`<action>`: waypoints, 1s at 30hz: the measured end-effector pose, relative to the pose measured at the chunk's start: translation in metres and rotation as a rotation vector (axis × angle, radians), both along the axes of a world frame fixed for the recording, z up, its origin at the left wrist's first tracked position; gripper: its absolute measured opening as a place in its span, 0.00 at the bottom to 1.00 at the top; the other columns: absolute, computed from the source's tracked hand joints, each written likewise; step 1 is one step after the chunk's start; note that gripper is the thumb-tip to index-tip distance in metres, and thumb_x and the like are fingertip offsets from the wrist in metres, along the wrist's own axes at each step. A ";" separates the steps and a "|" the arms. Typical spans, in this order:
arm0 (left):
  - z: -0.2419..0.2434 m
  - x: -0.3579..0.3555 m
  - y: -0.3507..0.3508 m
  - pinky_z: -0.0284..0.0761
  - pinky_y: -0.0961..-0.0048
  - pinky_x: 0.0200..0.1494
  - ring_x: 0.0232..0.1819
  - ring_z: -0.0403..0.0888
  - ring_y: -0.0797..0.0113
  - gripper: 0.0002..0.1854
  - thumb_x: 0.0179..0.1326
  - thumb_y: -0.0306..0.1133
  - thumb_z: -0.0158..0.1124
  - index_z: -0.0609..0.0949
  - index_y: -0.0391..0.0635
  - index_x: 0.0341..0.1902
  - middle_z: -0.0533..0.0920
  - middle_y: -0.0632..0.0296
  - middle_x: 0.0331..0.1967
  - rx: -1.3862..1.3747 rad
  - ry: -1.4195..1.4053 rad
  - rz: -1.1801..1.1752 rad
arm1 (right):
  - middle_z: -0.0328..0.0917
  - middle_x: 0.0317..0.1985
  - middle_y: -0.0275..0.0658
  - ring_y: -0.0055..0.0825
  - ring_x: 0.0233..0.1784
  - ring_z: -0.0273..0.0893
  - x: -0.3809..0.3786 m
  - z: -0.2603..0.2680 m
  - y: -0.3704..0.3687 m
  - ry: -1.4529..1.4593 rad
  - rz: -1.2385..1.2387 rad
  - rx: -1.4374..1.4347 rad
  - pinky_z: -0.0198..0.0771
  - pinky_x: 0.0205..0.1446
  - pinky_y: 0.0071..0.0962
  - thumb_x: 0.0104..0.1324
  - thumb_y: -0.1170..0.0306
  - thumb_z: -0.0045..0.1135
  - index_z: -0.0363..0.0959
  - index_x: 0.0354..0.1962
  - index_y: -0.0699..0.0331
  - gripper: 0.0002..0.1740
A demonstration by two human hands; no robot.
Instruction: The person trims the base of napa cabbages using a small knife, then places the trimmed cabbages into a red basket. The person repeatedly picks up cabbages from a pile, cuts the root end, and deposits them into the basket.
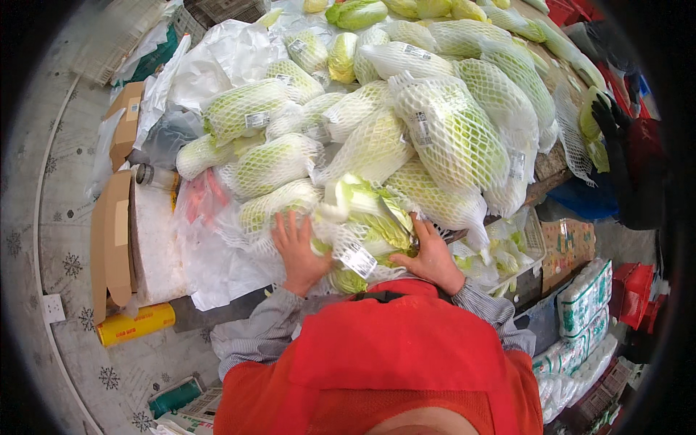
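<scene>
My left hand [302, 250] rests with its fingers spread on a foam-netted napa cabbage [288, 198]. Between my hands lie loose cabbage leaves and a bare cabbage [375, 220], partly covered by white foam netting that bears a printed label [356, 259]. A knife blade [396, 216] slants over the leaves, its near end close to my right hand [433, 254]. Thumb and fingers of that hand are apart at the cabbage's right side; whether they grip the knife handle is hidden. Another netted cabbage [435, 196] lies just beyond my right fingers.
Many netted cabbages [451, 128] are heaped across the table. Plastic bags [201, 239], a white foam box [155, 234] and a cardboard flap [111, 250] stand left. Right, a crate [530, 239] holds leaves. A co-worker's black-gloved hand [609, 117] touches a cabbage at far right.
</scene>
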State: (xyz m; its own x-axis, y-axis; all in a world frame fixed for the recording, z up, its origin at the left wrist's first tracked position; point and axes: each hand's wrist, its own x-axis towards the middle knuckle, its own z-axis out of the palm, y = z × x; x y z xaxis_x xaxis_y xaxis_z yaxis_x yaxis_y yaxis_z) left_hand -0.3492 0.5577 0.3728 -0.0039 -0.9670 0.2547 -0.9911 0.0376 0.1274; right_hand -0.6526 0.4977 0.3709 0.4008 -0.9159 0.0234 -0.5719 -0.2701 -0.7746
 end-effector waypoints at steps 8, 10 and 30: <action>-0.074 0.056 0.038 0.53 0.52 0.75 0.75 0.56 0.42 0.45 0.53 0.47 0.72 0.65 0.34 0.68 0.57 0.39 0.74 -0.069 -0.041 -0.466 | 0.70 0.63 0.60 0.45 0.67 0.70 0.050 -0.035 -0.005 -0.394 0.095 0.381 0.64 0.69 0.36 0.52 0.50 0.77 0.56 0.69 0.77 0.58; -0.099 0.061 0.040 0.54 0.52 0.74 0.74 0.57 0.42 0.43 0.53 0.45 0.72 0.66 0.34 0.67 0.58 0.39 0.72 0.074 0.225 -0.281 | 0.77 0.58 0.50 0.32 0.60 0.75 0.070 -0.034 -0.002 -0.658 0.182 0.589 0.69 0.65 0.31 0.59 0.59 0.73 0.62 0.66 0.74 0.44; 0.063 -0.286 -0.123 0.64 0.51 0.67 0.66 0.68 0.41 0.27 0.53 0.32 0.65 0.75 0.35 0.57 0.75 0.41 0.57 0.257 0.847 -1.014 | 0.70 0.66 0.43 0.36 0.68 0.68 -0.133 -0.006 0.101 -0.868 -0.475 0.047 0.63 0.74 0.39 0.49 0.55 0.77 0.67 0.65 0.62 0.48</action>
